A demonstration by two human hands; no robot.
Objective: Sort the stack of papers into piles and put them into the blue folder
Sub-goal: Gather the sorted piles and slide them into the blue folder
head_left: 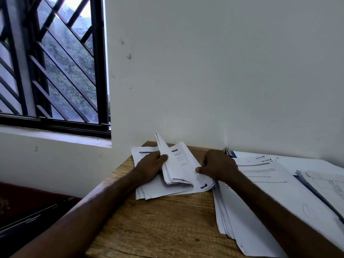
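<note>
A rumpled stack of white printed papers (160,190) lies at the far edge of the brown wooden table (158,229), its upper sheets curled over, gripped by the left hand (150,167) and pinched by the right hand (218,164).

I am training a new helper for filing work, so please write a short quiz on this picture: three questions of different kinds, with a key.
1. True or false: the left hand grips a lifted bundle of pages.
2. Where is the second pile? A) to the right of the right hand; B) on the windowsill; C) on the floor.
3. Fill in: the first pile, whose right edge the right hand holds, lies on a ____ table.
Key: 1 true; 2 A; 3 wooden.
</note>
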